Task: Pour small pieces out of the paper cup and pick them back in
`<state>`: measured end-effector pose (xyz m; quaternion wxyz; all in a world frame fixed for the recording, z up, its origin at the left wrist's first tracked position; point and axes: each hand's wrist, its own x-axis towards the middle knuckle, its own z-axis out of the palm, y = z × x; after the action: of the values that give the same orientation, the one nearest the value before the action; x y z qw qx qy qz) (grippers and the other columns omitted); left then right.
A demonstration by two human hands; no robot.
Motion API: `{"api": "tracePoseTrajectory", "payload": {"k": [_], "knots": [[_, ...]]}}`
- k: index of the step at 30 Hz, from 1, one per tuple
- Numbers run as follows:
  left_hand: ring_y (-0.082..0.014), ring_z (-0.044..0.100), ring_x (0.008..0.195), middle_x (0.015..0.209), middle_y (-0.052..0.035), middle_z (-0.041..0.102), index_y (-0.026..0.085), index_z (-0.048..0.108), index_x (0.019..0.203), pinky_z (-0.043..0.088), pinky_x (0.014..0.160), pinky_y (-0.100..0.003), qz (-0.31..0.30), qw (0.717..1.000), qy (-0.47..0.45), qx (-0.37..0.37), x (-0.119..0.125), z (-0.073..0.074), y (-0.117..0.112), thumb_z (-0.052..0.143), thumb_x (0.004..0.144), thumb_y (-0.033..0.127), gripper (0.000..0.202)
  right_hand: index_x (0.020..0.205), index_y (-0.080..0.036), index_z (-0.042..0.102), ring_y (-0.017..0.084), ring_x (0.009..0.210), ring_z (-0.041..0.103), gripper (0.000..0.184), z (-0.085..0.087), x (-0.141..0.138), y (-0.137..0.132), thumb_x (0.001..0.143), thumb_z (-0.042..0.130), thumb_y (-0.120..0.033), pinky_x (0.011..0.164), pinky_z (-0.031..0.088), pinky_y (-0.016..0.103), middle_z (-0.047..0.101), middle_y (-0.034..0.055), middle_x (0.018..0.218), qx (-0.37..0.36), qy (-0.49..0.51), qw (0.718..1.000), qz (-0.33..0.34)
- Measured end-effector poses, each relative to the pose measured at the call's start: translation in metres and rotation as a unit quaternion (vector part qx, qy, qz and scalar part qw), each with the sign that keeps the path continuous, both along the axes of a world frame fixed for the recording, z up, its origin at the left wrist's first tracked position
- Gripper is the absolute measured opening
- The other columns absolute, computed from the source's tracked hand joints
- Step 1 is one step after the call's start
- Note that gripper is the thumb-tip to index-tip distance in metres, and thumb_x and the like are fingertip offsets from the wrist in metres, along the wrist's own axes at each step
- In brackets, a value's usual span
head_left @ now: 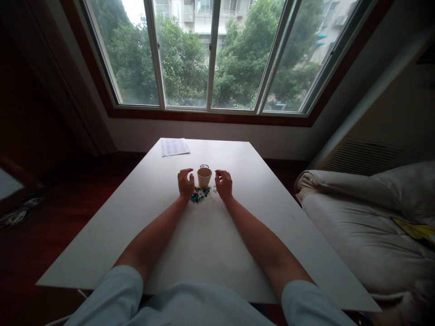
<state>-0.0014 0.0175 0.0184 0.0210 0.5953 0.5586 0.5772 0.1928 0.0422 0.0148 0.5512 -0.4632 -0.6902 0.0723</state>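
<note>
A small paper cup [204,176] stands upright on the white table [204,235]. In front of it lies a little heap of small coloured beads [200,194], blue, green and yellow. My left hand [185,184] rests just left of the cup, fingers curled loosely and apart, touching the edge of the heap. My right hand [224,184] sits just right of the cup, fingers also curled loosely, holding nothing that I can see. Both hands flank the cup without gripping it.
A sheet of printed paper [175,146] lies at the table's far left edge. A small dark ring-like object [204,166] sits behind the cup. A white cushion or sofa [367,217] stands to the right. A large window fills the wall ahead.
</note>
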Motion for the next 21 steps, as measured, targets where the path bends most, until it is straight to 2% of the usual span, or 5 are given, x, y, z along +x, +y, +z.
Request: {"api": "tracePoseTrajectory", "payload": {"k": [5, 10, 16, 21], "knots": [[-0.024, 0.055, 0.113, 0.114, -0.0088, 0.063, 0.021, 0.062, 0.113, 0.045, 0.098, -0.04, 0.008, 1.0, -0.003, -0.003, 0.0, -0.009, 0.007, 0.05, 0.089, 0.017, 0.027, 0.125, -0.021, 0.06, 0.025, 0.112, 0.054, 0.034, 0.007, -0.003, -0.008, 0.1, 0.04, -0.031, 0.09, 0.054, 0.042, 0.063, 0.0108, 0.119, 0.053, -0.028, 0.998, 0.009], [-0.0239, 0.056, 0.111, 0.114, -0.0087, 0.064, 0.021, 0.062, 0.112, 0.046, 0.098, -0.04, 0.004, 0.999, -0.022, -0.025, -0.004, -0.018, 0.014, 0.052, 0.087, 0.016, 0.028, 0.139, -0.022, 0.051, 0.026, 0.126, 0.049, 0.041, 0.014, -0.009, -0.018, 0.102, 0.04, -0.036, 0.108, 0.045, 0.048, 0.057, 0.0112, 0.133, 0.107, -0.089, 0.99, 0.036], [-0.0238, 0.057, 0.112, 0.115, -0.0091, 0.064, 0.021, 0.062, 0.113, 0.047, 0.097, -0.04, -0.003, 0.998, -0.027, -0.051, -0.004, -0.021, 0.015, 0.051, 0.087, 0.017, 0.029, 0.142, -0.025, 0.05, 0.027, 0.136, 0.042, 0.043, 0.018, -0.017, -0.026, 0.102, 0.041, -0.036, 0.113, 0.041, 0.052, 0.055, 0.0084, 0.139, 0.12, -0.14, 0.979, 0.085], [-0.0208, 0.06, 0.106, 0.111, -0.0082, 0.066, 0.02, 0.063, 0.109, 0.049, 0.095, -0.036, -0.011, 0.997, -0.043, -0.068, -0.004, -0.02, 0.015, 0.049, 0.088, 0.017, 0.026, 0.14, -0.026, 0.051, 0.027, 0.137, 0.041, 0.041, 0.017, -0.017, -0.026, 0.101, 0.041, -0.034, 0.114, 0.04, 0.051, 0.05, 0.0077, 0.144, 0.116, -0.148, 0.979, 0.079]]}}
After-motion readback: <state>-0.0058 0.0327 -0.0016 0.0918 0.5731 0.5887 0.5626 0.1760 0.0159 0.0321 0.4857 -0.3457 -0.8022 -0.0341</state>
